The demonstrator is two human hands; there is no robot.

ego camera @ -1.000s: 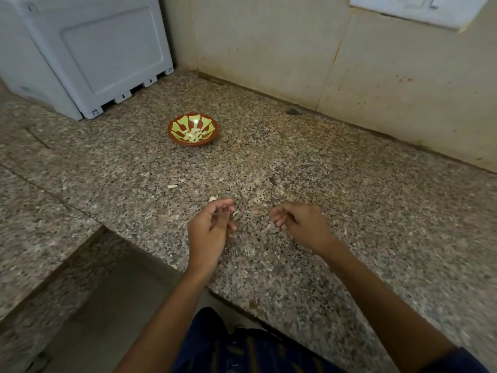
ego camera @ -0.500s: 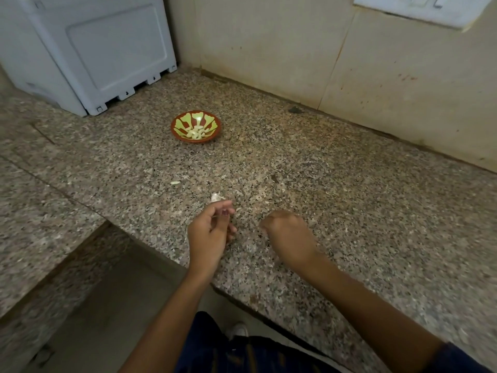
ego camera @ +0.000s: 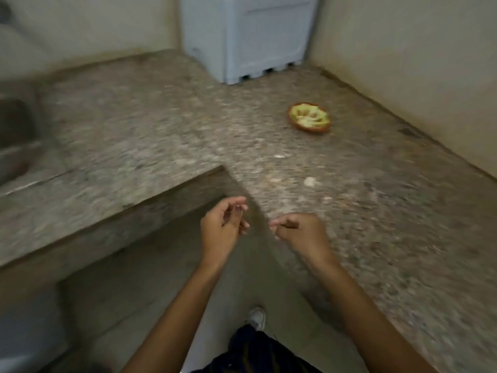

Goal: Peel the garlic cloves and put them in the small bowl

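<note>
The small red bowl [ego camera: 309,120] with a yellow-green pattern holds peeled garlic cloves and stands on the granite counter [ego camera: 376,211] at the upper right, near the wall. A pale garlic piece [ego camera: 309,181] lies on the counter between the bowl and my hands. My left hand [ego camera: 223,227] hovers past the counter's inner corner, fingers loosely curled toward the thumb; the blur hides whether anything is pinched there. My right hand [ego camera: 298,230] is over the counter edge, fingers closed in a pinch, with nothing visible in it.
Small peel scraps [ego camera: 279,156] lie on the counter. A white appliance [ego camera: 247,36] stands in the back corner. A metal sink [ego camera: 13,135] sits at the far left of the L-shaped counter. Below are the floor and my shoe [ego camera: 256,317].
The view has swung left and is blurred. Both hands have lifted off the counter and pulled back to its inner corner. The garlic piece stays on the counter.
</note>
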